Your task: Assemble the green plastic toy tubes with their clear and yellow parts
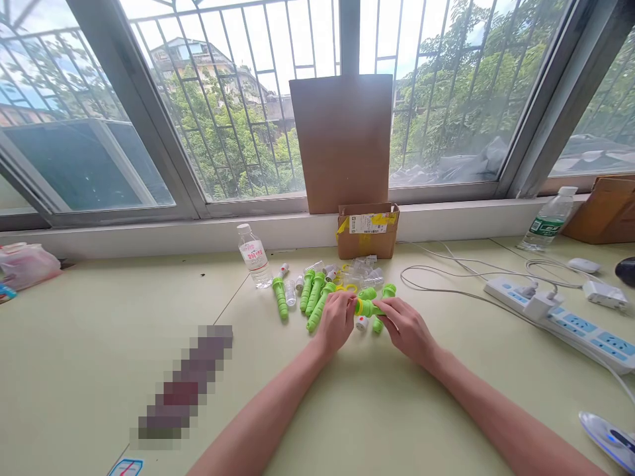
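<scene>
Between my two hands is a green ribbed plastic piece (368, 307) with a yellow ring at its left end. My left hand (338, 320) pinches the yellow end, and my right hand (407, 329) grips the green end. Just left of my left hand lie several long green ribbed tubes (307, 289), and one more green tube (280, 299) is farther left. Under the held piece sits a small white cylinder (362, 323) with a red dot. Behind my hands are clear plastic pieces (364, 270) and yellow rings (347, 287). Another green tube (389, 291) is partly hidden by my right hand.
A water bottle (255, 258) stands behind the tubes, near a small cardboard box (367, 241). To the right, cables run to a white power strip (570, 324). A second bottle (548, 221) stands at the back right. A blurred dark patch (186, 383) covers something at left.
</scene>
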Available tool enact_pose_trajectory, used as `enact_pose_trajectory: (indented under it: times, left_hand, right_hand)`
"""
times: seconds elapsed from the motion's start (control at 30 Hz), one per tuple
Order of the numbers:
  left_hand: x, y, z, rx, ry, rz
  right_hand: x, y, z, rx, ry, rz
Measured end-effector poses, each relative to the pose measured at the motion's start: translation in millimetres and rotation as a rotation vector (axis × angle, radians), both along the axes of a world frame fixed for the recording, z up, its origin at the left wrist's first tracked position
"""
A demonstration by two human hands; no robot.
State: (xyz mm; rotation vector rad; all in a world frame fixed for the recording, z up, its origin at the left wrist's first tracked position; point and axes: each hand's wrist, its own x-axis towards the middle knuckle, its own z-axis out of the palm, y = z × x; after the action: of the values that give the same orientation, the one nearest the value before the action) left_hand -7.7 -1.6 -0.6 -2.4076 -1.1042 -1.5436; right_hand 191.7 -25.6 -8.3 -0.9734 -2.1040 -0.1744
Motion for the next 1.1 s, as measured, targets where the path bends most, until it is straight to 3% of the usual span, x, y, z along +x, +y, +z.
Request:
enact_pose_trajectory:
  times: [0.53, 1.1]
  left_hand:
    - [2.6, -5.3, 3.5, 0.046, 0.131, 0.049]
    - [1.8, -6.4, 6.0, 0.023, 0.112, 0.047]
  right_hand:
    - [-1.2, -3.4, 0.5, -0.026, 0.055, -0.023]
    - [-1.8, -4.3, 1.4, -0.044, 0.038, -0.02]
